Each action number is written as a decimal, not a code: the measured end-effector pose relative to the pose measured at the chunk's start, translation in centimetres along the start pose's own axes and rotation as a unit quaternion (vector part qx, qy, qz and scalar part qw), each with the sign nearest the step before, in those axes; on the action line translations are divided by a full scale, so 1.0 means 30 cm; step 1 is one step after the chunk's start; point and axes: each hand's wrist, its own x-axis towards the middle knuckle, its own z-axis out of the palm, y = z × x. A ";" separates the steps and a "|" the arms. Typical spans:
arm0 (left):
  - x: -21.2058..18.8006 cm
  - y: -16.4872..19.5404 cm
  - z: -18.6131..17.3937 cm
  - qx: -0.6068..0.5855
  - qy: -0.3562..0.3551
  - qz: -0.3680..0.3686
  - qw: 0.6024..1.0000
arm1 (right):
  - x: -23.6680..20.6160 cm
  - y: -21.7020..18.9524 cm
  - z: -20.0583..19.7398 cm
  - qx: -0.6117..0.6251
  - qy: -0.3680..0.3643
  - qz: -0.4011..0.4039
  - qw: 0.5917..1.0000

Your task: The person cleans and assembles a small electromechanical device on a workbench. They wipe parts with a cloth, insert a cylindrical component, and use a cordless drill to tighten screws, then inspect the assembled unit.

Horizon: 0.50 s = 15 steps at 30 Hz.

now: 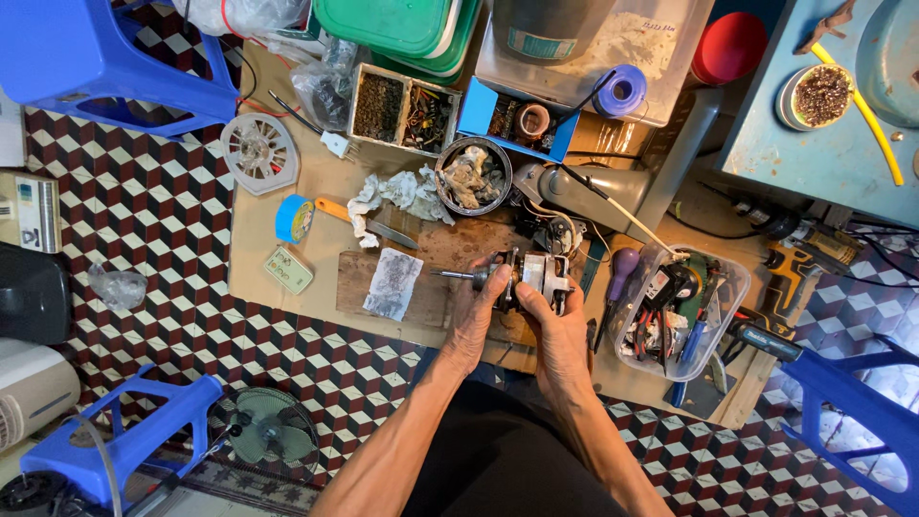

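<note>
From the head camera, looking straight down, the person held a small fan motor [525,276] with both hands over a brown cardboard sheet [287,225] on the tiled floor [163,211]. The left hand [476,308] was closed around the motor's front end, where a thin metal shaft [452,275] stuck out to the side. The right hand [558,321] was closed around the back of the motor, with the thumb on top. The motor was out of its fan, with no blades and no cover on it, so the taking apart looked done, and the fixing and putting back together looked like it was still left to do. A grey round grille [259,152] lay on the edge of the cardboard, and a green fan [271,428] sat lower down on the floor. A dirty rag [397,191] lay just beside a round tin [473,175] full of scraps. Near the motor lay a grey sheet of paper [392,283]. A roll of blue tape [295,218] and a small flat green packet [288,269] lay near each other. An open blue box [503,116] held small parts, and a clear tub [682,308] held tools. A blue spool [619,92] rested on a big clear bin.
</note>
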 end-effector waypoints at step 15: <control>0.022 -0.012 -0.003 0.036 -0.020 -0.012 0.999 | 0.022 -0.036 -0.016 -0.023 -0.008 0.052 0.998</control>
